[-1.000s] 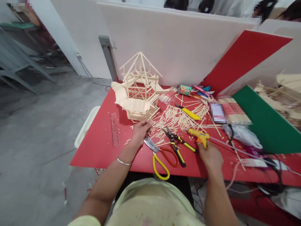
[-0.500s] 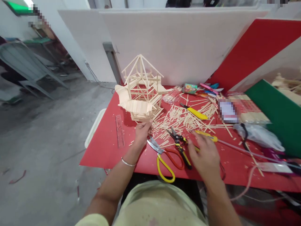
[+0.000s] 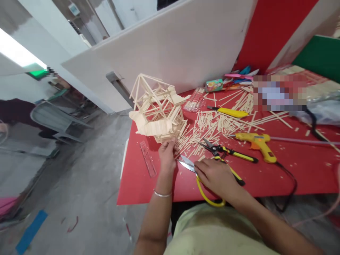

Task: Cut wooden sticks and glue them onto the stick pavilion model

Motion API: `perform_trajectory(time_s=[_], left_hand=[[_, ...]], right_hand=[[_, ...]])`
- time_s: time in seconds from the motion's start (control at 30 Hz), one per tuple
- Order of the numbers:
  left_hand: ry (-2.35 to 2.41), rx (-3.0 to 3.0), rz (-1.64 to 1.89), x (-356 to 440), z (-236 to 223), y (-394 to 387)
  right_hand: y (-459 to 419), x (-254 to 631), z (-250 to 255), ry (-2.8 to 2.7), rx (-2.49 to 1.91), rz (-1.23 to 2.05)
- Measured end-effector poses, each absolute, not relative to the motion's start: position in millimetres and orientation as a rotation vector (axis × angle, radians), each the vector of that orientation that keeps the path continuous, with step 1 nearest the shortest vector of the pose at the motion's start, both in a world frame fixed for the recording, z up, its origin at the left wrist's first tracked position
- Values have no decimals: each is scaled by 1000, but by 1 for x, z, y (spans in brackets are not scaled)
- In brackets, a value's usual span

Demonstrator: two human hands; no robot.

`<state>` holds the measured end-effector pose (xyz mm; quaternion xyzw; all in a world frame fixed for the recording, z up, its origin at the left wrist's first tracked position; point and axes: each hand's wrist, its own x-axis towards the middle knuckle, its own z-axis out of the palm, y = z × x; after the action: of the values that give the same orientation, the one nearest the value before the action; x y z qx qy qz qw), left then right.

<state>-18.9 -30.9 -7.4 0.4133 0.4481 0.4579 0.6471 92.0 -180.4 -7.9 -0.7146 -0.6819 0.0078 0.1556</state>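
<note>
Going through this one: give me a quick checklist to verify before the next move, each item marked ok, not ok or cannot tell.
1. Right hand at the scissors: ok, it covers one handle; how firm the grip is does not show.
2. Left hand well away from the blades: not ok, the tips point toward it from close by.
3. Stick pinched in the left hand: cannot tell, its fingertips blend with the pale wood beyond.
4. Glue gun set down: ok, it lies on the red table, no hand on it.
5. Wooden model standing on the table: ok.
6. Space around the right hand uncluttered: not ok, pliers lie right beside it.
</note>
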Motion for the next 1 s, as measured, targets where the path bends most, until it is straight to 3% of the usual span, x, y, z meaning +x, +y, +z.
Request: perform_trajectory(time_s=[0.33, 0.6, 0.83, 1.0], left_hand=[[1056, 1627, 968, -25, -33, -19], [1059, 2342, 538, -12, -37, -32], [1099, 2424, 464, -7, -39, -33], [1076, 2101, 602, -7, -35, -37]], right_hand=[[-208, 81, -24, -1918, -2080, 160], [-213, 82, -29, -1943, -2018, 115], [-214, 81, -35, -1928, -1994, 116], [-214, 82, -37, -1932, -1985, 117]])
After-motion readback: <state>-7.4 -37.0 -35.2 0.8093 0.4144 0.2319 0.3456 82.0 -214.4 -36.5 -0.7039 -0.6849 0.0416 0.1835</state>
